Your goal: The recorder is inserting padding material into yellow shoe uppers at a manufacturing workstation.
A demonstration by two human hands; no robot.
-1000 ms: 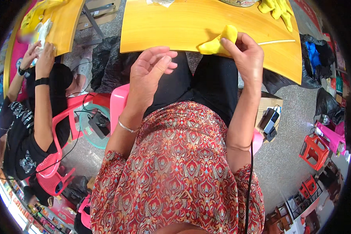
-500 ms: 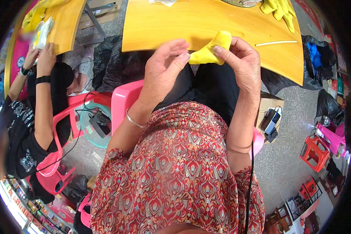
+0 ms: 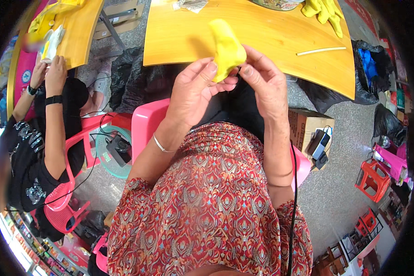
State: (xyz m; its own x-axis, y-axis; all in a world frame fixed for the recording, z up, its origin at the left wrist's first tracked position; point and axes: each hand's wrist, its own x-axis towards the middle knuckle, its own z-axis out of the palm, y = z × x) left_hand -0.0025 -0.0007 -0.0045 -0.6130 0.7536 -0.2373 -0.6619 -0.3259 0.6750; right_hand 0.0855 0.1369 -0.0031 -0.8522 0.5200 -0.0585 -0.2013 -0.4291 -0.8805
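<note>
A bright yellow, sock-shaped piece of cloth (image 3: 226, 43) stands up between my two hands, over the front edge of the table. Its rounded end points up and away from me. My left hand (image 3: 193, 89) pinches the narrow lower end, thumb on the near side and fingertips curled beneath. At the right edge of the cloth, my right hand (image 3: 267, 80) grips with thumb and bent fingers; its fingertips are partly hidden behind the cloth.
The yellow table (image 3: 262, 41) holds a thin pale strip (image 3: 321, 50), more yellow cloth pieces (image 3: 324, 14), a round tin (image 3: 280, 3) and crumpled wrapping (image 3: 191, 4). A co-worker's hands (image 3: 50, 71) work at the left table. A cardboard box (image 3: 301, 129) stands at my right.
The yellow cloth has turned from lying sideways to pointing upward, and moved left. My right hand has come left and lower, closer to my left hand, which now pinches the cloth's lower end.
</note>
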